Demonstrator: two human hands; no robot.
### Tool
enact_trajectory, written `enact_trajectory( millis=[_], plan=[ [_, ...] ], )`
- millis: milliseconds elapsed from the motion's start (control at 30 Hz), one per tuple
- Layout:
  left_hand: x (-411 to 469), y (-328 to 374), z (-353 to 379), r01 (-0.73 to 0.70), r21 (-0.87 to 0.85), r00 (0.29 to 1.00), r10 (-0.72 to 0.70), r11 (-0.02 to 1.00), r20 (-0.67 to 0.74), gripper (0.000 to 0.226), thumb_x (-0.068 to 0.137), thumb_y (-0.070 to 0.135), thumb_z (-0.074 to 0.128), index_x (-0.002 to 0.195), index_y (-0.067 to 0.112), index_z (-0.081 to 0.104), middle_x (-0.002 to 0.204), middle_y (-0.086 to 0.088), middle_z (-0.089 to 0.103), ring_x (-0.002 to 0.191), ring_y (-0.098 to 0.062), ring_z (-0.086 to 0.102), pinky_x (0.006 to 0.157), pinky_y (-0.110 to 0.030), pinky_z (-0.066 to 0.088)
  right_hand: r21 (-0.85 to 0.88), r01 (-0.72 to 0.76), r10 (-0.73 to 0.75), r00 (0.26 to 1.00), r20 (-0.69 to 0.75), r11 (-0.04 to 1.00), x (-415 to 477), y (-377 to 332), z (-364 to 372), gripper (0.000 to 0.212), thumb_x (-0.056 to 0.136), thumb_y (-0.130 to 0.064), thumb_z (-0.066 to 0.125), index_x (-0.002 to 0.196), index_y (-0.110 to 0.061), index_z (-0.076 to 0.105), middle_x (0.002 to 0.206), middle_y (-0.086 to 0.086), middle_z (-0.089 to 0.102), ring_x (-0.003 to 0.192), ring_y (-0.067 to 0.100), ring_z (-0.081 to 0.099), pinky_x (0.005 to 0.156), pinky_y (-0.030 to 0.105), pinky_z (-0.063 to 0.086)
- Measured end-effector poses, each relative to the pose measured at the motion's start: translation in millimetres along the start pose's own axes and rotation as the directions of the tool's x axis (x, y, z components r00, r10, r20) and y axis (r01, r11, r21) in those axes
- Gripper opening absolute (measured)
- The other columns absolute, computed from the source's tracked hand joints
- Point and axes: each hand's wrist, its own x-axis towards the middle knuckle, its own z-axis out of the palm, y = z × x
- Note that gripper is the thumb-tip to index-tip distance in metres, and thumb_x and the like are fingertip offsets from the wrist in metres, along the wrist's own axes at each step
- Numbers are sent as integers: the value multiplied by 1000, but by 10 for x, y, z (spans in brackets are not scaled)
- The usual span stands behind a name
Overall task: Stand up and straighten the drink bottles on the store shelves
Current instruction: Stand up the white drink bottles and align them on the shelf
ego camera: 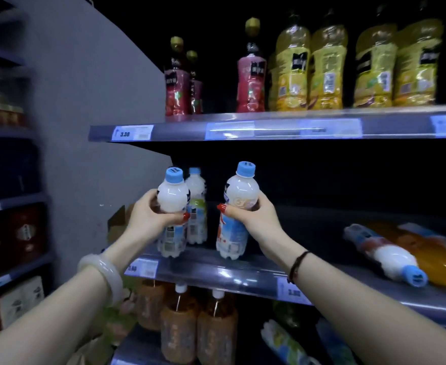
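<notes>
On the middle shelf [216, 275]: two white, blue-capped bottles sit near the front edge, one in each hand.
Left hand [153, 214]: fingers [174, 218] are wrapped round the left bottle [173, 196] below its shoulder. The bottle is upright.
Right hand [253, 217]: fingers [229, 210] are wrapped round the right bottle [243, 191]. Its cap is tipped slightly toward 1 o'clock.
Bases: contact with the shelf cannot be confirmed.
Third bottle [197, 206]: upright, just behind the left bottle at its 1 o'clock.
Fallen bottle [385, 251]: lies flat at 4 o'clock from the right hand, well apart from it. Its long axis runs 10 to 4 o'clock, with the cap at the 4 o'clock end near the front edge.
Orange bottle [427, 256]: lies flat, touching or just beside the fallen bottle and parallel to it.
Nearer hand: the right, by judgement. It would have to let go first.
Surface: smooth shelf plate. Round bottles lying flat will probably roll.
Room: grey side panel [85, 101] at 9 o'clock. The top shelf [269, 127] at 12 o'clock carries upright red bottles [251, 75] and yellow bottles [327, 69]. Brown bottles [179, 325] stand at 6 o'clock.
</notes>
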Motion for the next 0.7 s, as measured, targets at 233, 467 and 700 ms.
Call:
enact_trajectory(
  millis=[233, 467, 700],
  plan=[
    [555, -442, -257, 27, 6, 1000, -27, 1000, -3, 51, 60, 9, 86, 100, 21, 57, 96, 6, 67, 87, -7, 63, 77, -27, 51, -5, -30, 30, 1000, 1, 1000, 386, 318, 572, 39, 70, -13, 83, 103, -13, 61, 94, -2, 71, 86, 13, 69, 66, 17, 56],
    [858, -739, -157, 139, -19, 990, -139, 990, 12, 52, 62, 13, 86, 106, 4, 59, 102, -10, 69, 94, -22, 65, 85, -36, 52, -132, -130, 133, 991, 12, 983, 652, 495, 795, 42, 71, -24, 82, 100, -8, 57, 101, 8, 69, 91, 18, 67, 79, 31, 57],
    [826, -837, -72, 123, -85, 992, -120, 989, 42, 44, 70, 16, 80, 107, 9, 57, 98, -4, 66, 87, -12, 62, 70, -21, 48, -146, -82, 81, 997, -8, 986, 577, 607, 828, 41, 72, -29, 81, 102, -13, 57, 89, -4, 66, 80, 6, 64, 66, 17, 50]
  ],
)
